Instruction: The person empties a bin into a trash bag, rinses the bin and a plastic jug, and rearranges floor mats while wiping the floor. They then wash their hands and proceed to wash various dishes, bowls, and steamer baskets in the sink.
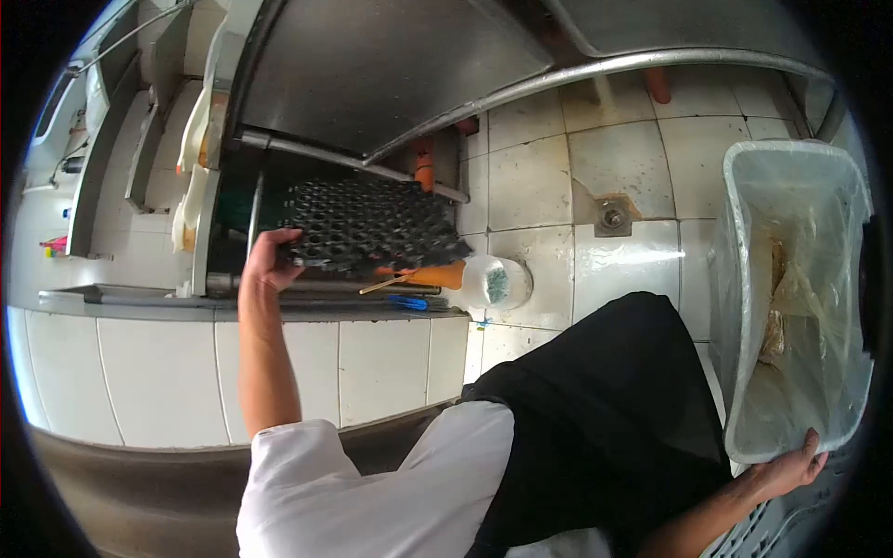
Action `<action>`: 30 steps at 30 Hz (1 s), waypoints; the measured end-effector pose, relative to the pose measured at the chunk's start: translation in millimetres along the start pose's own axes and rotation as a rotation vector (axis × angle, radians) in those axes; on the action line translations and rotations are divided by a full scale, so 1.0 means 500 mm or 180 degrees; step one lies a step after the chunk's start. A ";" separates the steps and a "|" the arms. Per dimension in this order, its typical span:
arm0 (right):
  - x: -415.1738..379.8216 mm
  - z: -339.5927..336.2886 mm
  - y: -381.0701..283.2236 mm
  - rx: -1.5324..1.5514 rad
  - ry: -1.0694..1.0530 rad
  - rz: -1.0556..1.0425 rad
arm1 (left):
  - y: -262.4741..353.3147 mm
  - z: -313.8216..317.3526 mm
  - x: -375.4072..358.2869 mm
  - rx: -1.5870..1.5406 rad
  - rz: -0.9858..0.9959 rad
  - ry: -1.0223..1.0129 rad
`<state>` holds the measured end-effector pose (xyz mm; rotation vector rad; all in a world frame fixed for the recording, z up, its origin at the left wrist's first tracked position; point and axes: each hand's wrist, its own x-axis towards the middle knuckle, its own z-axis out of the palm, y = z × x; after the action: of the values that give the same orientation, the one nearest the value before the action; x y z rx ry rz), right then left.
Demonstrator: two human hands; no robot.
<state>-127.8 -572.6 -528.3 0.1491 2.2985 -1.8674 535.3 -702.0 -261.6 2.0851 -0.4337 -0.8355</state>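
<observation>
My left hand (269,259) grips the left end of a black rubber mat (367,223) full of round holes. The mat hangs out in front of me, beneath a steel sink or counter. At the lower right, my right hand (791,467) is closed on the near rim of a plastic bin (728,298). A clear liner bag (819,316) covers the bin's inside, with some brownish waste in it. Close to the mat's right end stands a white tub (498,282) with something greenish inside.
A metal pipe frame (595,67) runs under the steel basins (400,74). The white tiled floor (530,186) has a drain (613,216). A blue brush (409,303) and an orange object (437,275) lie by a low tiled wall (279,372). A grey crate (791,521) is at lower right.
</observation>
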 end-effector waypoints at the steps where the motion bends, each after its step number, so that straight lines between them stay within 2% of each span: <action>1: -0.010 0.006 -0.013 0.0049 -0.0016 0.0024 | 0.001 -0.067 0.052 -0.0111 -0.0013 -0.0156; 3: -0.009 0.009 -0.016 0.0124 -0.0014 0.0047 | 0.015 -0.133 0.058 0.0591 -0.0019 0.0269; 6: 0.005 0.007 -0.012 0.0203 -0.0041 -0.0014 | -0.012 -0.104 0.013 0.0519 0.0173 0.0873; 7: 0.004 0.008 -0.016 0.0225 -0.0102 -0.0047 | -0.035 -0.144 0.054 0.0566 0.0168 0.0936; 9: -0.004 0.016 -0.025 0.0148 -0.0018 -0.0027 | -0.071 -0.158 0.070 0.0042 -0.0016 0.1001; 12: -0.010 0.019 -0.033 -0.0068 0.0202 0.0013 | -0.124 -0.186 0.105 -0.0442 -0.0241 0.0691; 15: 0.004 0.016 -0.014 0.0081 0.0128 -0.0072 | -0.156 -0.185 0.156 -0.0672 -0.0382 0.0582; 19: 0.021 0.006 -0.010 -0.0046 0.0067 -0.0127 | -0.147 -0.183 0.227 -0.0436 -0.0446 0.0762; 23: 0.021 0.007 -0.005 -0.0083 0.0167 -0.0249 | -0.119 -0.191 0.294 -0.0386 0.0127 0.1012; 26: 0.015 0.007 -0.012 -0.0367 0.0334 -0.0225 | -0.085 -0.237 0.383 0.0895 0.0281 0.2205; 29: -0.001 0.010 -0.024 -0.0451 0.0253 -0.0315 | -0.083 -0.199 0.396 0.3503 0.1787 0.2917; 30: 0.001 0.010 -0.021 -0.0457 0.0269 -0.0305 | -0.087 -0.151 0.373 0.3325 0.2141 0.2341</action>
<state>-129.8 -579.9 -519.2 0.1020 2.5291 -1.7622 722.7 -737.6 -339.6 2.6388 -1.2137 0.7191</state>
